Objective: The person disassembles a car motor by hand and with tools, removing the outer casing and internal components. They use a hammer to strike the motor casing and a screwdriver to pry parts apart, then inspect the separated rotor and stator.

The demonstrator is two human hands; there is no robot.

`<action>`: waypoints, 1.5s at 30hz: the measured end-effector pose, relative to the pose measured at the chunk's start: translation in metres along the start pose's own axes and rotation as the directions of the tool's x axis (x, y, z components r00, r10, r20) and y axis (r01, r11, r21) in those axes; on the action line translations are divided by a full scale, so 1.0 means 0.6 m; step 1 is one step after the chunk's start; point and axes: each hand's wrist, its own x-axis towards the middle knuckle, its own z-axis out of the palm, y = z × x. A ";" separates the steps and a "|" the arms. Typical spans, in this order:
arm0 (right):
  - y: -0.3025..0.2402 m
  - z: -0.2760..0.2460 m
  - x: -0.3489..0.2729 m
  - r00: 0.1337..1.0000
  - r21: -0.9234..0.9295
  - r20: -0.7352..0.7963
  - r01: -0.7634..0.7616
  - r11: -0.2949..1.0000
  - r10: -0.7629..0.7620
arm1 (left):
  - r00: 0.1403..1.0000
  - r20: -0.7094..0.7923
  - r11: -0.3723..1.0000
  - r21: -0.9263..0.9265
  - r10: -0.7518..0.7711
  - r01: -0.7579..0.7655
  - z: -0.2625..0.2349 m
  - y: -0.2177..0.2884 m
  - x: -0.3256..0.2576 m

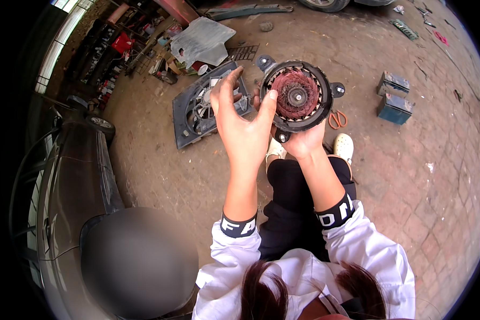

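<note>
A round electric motor (298, 97) with a black ribbed rim, reddish-copper windings and several mounting lugs is held up in front of me, its open face turned toward me. My right hand (308, 142) supports it from below and behind, and most of those fingers are hidden by the motor. On the left side, my left hand (242, 118) has its fingers spread upward and apart. Its thumb reaches the motor's left rim; whether it presses there I cannot tell.
On the paved floor beyond my left hand lies a dark radiator fan shroud (182, 124). Orange-handled scissors (337, 120) lie near my shoes, with two car batteries (394, 110) farther right. A dark car (72, 181) stands at left. A grey panel (204, 40) leans among clutter at the back.
</note>
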 end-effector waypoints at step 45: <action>-0.025 -0.008 0.020 0.938 -0.455 -0.227 0.135 0.881 -0.261 | 0.860 0.293 0.643 -0.573 -0.419 0.508 0.036 -0.054 -0.020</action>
